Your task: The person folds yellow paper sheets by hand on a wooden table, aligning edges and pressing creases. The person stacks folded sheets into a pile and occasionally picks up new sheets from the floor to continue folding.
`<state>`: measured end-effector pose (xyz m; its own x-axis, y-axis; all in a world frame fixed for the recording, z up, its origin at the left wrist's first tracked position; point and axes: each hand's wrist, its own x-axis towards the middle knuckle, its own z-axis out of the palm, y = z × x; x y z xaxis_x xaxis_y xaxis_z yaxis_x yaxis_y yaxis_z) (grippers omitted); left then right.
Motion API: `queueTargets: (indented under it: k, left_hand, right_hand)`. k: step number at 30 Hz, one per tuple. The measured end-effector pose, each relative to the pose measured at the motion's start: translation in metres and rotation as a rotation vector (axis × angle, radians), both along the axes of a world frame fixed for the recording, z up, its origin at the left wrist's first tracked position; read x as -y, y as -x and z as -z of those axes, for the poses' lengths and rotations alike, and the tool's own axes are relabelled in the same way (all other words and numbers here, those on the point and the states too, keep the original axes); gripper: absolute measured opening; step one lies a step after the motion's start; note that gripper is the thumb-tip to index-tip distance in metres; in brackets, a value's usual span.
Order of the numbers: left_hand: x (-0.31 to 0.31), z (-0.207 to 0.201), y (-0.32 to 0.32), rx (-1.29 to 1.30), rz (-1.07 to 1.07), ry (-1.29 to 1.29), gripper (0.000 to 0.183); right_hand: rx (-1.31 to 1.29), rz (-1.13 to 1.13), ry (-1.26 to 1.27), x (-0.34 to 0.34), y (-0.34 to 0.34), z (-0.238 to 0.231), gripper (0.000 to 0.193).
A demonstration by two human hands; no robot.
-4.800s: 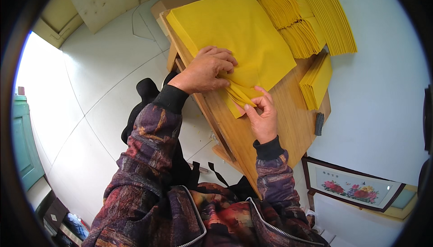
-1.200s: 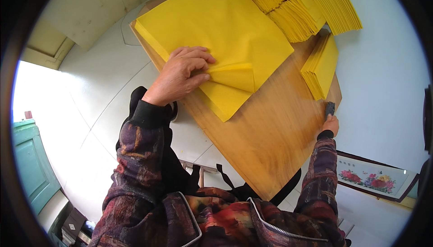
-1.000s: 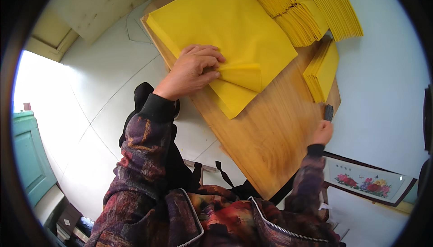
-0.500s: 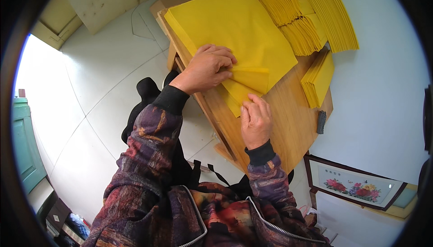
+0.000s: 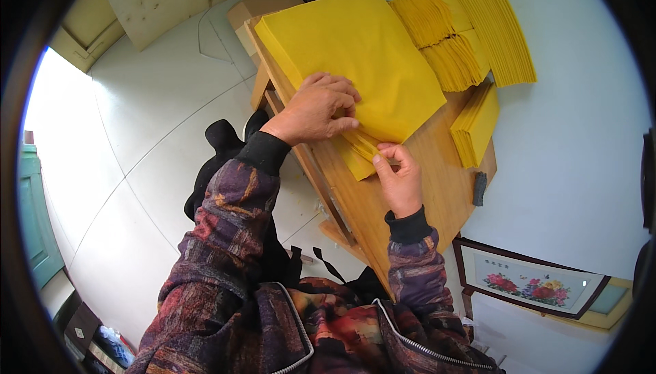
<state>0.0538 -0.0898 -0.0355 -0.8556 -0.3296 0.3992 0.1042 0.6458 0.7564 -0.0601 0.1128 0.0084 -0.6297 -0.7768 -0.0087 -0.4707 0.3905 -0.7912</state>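
A thick stack of yellow paper sheets (image 5: 355, 46) lies across the far left of the wooden table. The near corner of its top sheet is folded over into a narrow pleat (image 5: 363, 147). My left hand (image 5: 316, 109) rests on the stack's left edge, fingers curled and thumb against the pleat, gripping the paper. At the pleat's right end my right hand (image 5: 398, 177) pinches the folded paper between thumb and fingers. How many layers are between the fingers is hidden.
Folded yellow bundles (image 5: 454, 35) stand at the table's far right, with a smaller folded bundle (image 5: 475, 124) nearer. A dark grey block (image 5: 480, 189) lies by the right edge of the wooden table (image 5: 430, 189). A framed flower picture (image 5: 529, 282) is on the right.
The loose fold flap has been gathered into a narrower pleat. My right hand has shifted slightly right and closed on it; my left hand remains on the stack.
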Motion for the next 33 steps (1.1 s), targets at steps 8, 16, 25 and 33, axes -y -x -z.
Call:
queueTargets:
  k: [8, 16, 25, 33]
  left_hand:
    - [0.001, -0.001, -0.003, 0.026, 0.031, 0.000, 0.014]
    - [-0.002, 0.001, 0.002, 0.022, -0.046, -0.009, 0.009]
    - [-0.002, 0.000, 0.000, 0.014, -0.045, -0.011, 0.011]
    - [0.000, 0.000, -0.001, 0.008, -0.025, -0.014, 0.012]
  right_hand:
    - [0.107, 0.034, -0.031, 0.001, -0.001, -0.004, 0.017]
    - [-0.574, -0.095, 0.152, -0.002, -0.018, 0.005, 0.038]
    - [-0.592, -0.236, 0.028, -0.002, -0.003, 0.006, 0.007]
    - [-0.149, -0.134, -0.009, -0.002, 0.002, 0.004, 0.006]
